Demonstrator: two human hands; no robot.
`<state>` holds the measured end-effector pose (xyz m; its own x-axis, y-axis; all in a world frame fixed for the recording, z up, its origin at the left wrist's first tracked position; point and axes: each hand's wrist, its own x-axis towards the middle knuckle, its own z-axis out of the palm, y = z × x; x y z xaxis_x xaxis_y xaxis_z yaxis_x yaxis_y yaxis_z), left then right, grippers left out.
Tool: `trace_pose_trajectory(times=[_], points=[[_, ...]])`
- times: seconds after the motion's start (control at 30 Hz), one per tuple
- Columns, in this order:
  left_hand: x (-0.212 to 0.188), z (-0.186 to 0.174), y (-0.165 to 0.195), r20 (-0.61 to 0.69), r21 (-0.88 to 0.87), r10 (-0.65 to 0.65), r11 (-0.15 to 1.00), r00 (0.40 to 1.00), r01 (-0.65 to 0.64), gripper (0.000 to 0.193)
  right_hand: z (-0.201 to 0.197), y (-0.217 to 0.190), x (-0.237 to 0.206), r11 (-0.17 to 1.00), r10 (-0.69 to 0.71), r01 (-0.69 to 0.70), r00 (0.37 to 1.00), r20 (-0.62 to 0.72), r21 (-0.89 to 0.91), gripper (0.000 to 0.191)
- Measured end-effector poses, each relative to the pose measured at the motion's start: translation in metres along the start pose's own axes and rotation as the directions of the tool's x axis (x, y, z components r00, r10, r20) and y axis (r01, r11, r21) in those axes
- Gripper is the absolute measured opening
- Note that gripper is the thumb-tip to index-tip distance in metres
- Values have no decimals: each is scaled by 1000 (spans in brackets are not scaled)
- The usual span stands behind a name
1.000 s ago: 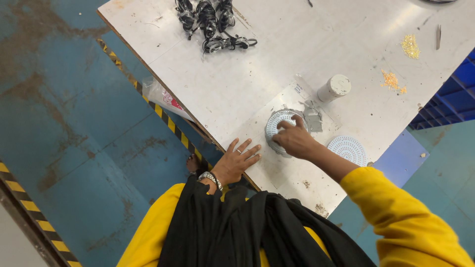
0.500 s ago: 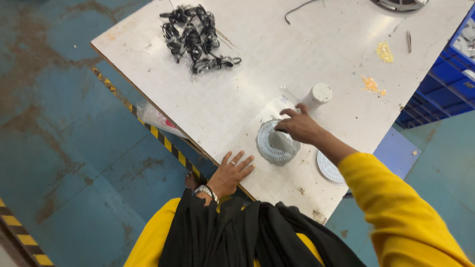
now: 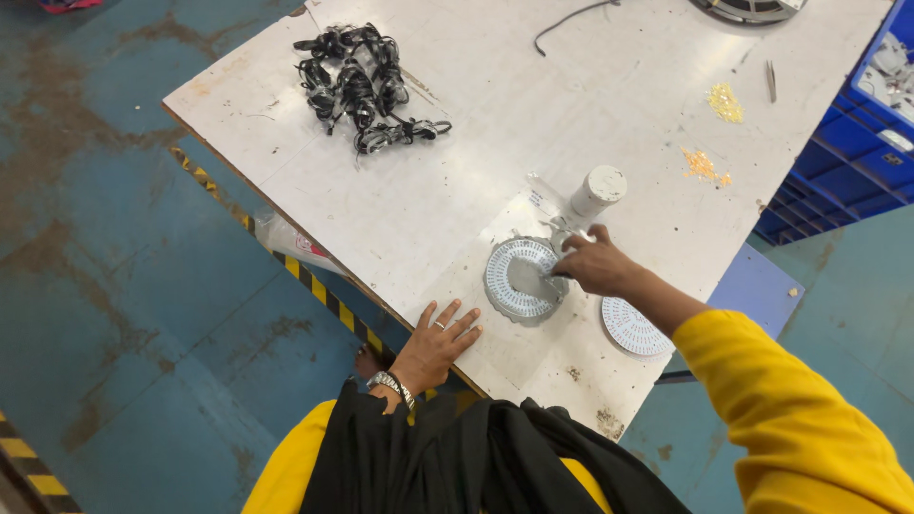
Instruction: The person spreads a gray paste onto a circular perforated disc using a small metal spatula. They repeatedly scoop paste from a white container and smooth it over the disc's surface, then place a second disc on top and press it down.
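A round grey perforated disc (image 3: 514,286) lies on the white table (image 3: 400,209) near its front edge. My right hand (image 3: 595,265) rests at the disc's right rim, fingers pinched on a small grey piece (image 3: 552,278) that reaches over the disc. My left hand (image 3: 438,343) lies flat on the table's front edge with fingers spread, holding nothing; a watch is on its wrist. A white cylindrical container (image 3: 595,193) stands just behind my right hand. A second perforated disc (image 3: 630,328) lies under my right forearm.
A tangle of black straps (image 3: 362,81) lies at the table's far left. Yellow crumbs (image 3: 724,100) and a thin tool (image 3: 769,81) sit at the far right. Blue crates (image 3: 857,124) stand right of the table. Yellow-black floor tape (image 3: 314,286) runs below the table edge.
My right hand has slid from the top of the disc to its right rim. My left hand has stayed flat on the table edge. The view has shifted.
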<state>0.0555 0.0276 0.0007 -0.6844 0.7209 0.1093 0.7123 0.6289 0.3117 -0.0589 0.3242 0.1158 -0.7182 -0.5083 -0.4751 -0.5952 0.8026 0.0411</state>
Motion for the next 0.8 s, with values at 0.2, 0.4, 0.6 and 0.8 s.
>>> trace_pose_trajectory(times=[0.2, 0.4, 0.6, 0.8], points=[[-2, 1, 1, -9, -37, -6, 999, 1000, 5, 70, 34, -8, -41, 993, 96, -99, 994, 43, 58, 41], [-1, 4, -2, -10, -53, 9, 999, 1000, -10, 69, 5, -7, -2, 989, 130, -124, 989, -74, 81, 37], [0, 7, -2, -16, 31, 22, 999, 1000, -21, 72, -28, -36, 55, 995, -95, 95, 995, -36, -25, 28], [2, 2, -3, 29, 7, 30, 1000, 999, -30, 74, -5, -45, 36, 982, -189, 191, 972, 137, 3, 27]])
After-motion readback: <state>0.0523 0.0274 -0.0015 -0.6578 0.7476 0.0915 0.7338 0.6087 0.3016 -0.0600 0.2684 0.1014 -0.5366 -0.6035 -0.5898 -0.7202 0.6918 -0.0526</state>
